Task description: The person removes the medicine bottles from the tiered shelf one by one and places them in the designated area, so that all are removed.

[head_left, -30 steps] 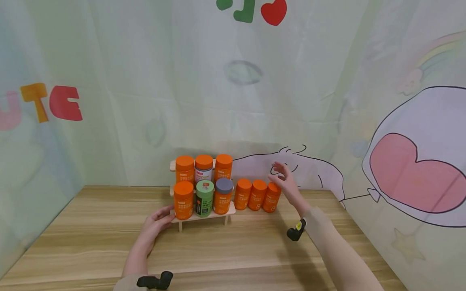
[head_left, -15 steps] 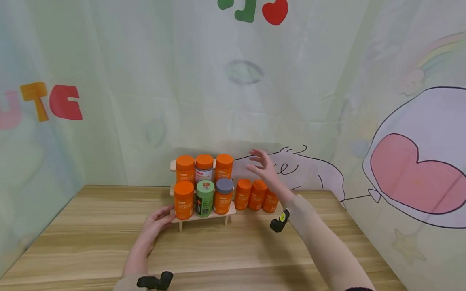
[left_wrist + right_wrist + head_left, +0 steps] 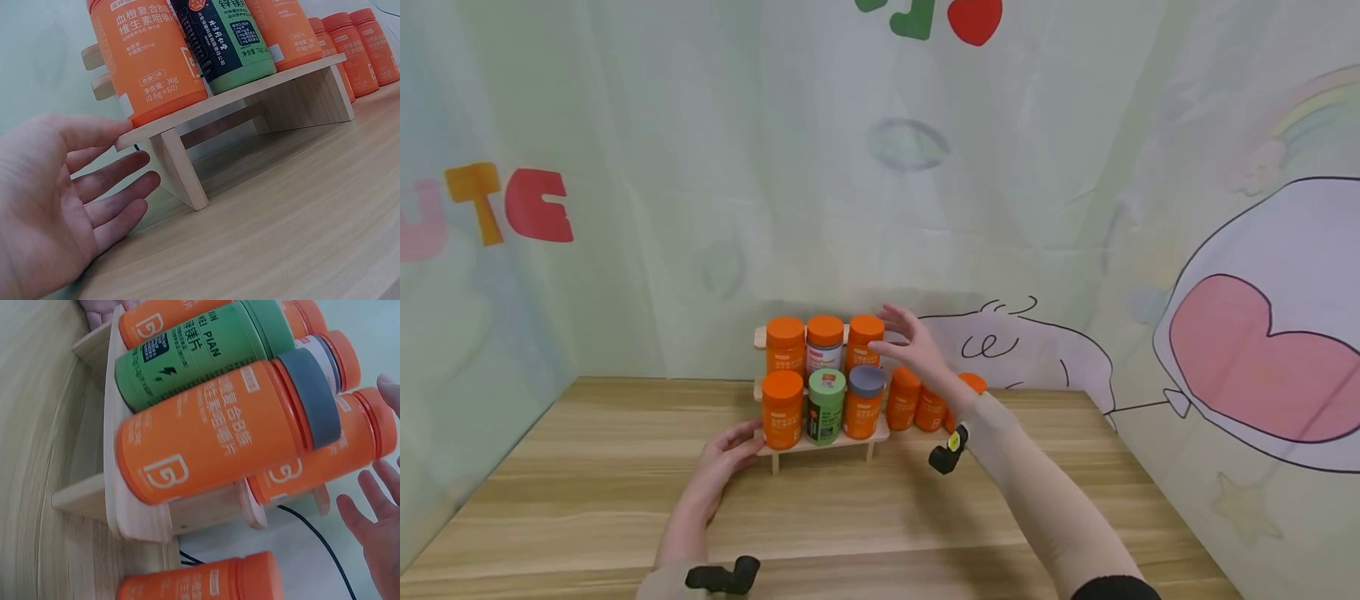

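Note:
A wooden tiered rack [image 3: 820, 447] bears jars in two visible rows. On its lower step stand an orange jar [image 3: 782, 412], a green jar [image 3: 826, 408] and an orange jar with a grey lid [image 3: 863, 404]. My left hand [image 3: 724, 462] holds the front step's left end; in the left wrist view its thumb lies at the board's corner, the other fingers loosely bent below. My right hand [image 3: 917, 346] is spread beside the lid of the upper right orange jar [image 3: 867, 333]. In the right wrist view its fingertips [image 3: 356, 512] look apart from that jar.
Right of the rack, orange jars [image 3: 903, 400] stand in a row on the wooden table [image 3: 820, 517], partly behind the right forearm. A printed curtain [image 3: 775, 208] hangs behind. A dark cable [image 3: 319, 534] runs behind the rack.
My right hand has moved left, from above the loose jars on the table to the upper right jar on the rack. The left hand stays at the rack's left end.

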`<action>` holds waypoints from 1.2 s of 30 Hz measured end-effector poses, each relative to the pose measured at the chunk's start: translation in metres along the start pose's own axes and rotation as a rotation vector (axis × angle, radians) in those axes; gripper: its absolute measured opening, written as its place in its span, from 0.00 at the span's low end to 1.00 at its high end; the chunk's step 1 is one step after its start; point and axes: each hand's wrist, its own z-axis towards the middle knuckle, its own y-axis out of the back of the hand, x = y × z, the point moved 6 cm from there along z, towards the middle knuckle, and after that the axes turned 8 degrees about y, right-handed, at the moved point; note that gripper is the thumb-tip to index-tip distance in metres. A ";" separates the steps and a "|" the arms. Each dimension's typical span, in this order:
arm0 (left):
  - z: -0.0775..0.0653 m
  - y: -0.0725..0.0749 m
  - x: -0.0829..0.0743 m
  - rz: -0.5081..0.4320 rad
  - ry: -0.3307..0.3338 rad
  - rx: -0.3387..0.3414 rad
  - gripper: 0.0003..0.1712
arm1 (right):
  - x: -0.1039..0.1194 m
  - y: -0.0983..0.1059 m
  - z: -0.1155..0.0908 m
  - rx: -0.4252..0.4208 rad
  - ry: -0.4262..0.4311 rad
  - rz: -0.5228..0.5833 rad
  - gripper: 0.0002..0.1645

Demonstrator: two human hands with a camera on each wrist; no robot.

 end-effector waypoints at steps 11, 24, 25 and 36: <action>0.000 -0.001 0.000 -0.017 -0.016 -0.005 0.33 | -0.008 -0.016 0.005 0.014 -0.029 -0.020 0.46; -0.001 0.000 0.000 -0.009 -0.007 -0.012 0.33 | -0.015 -0.025 0.004 0.010 0.002 0.003 0.42; -0.001 0.000 0.000 -0.009 -0.006 -0.011 0.33 | -0.015 -0.025 0.004 0.009 0.007 0.002 0.42; -0.001 0.000 -0.001 -0.020 -0.010 -0.019 0.33 | -0.014 -0.026 0.004 0.000 0.041 -0.001 0.40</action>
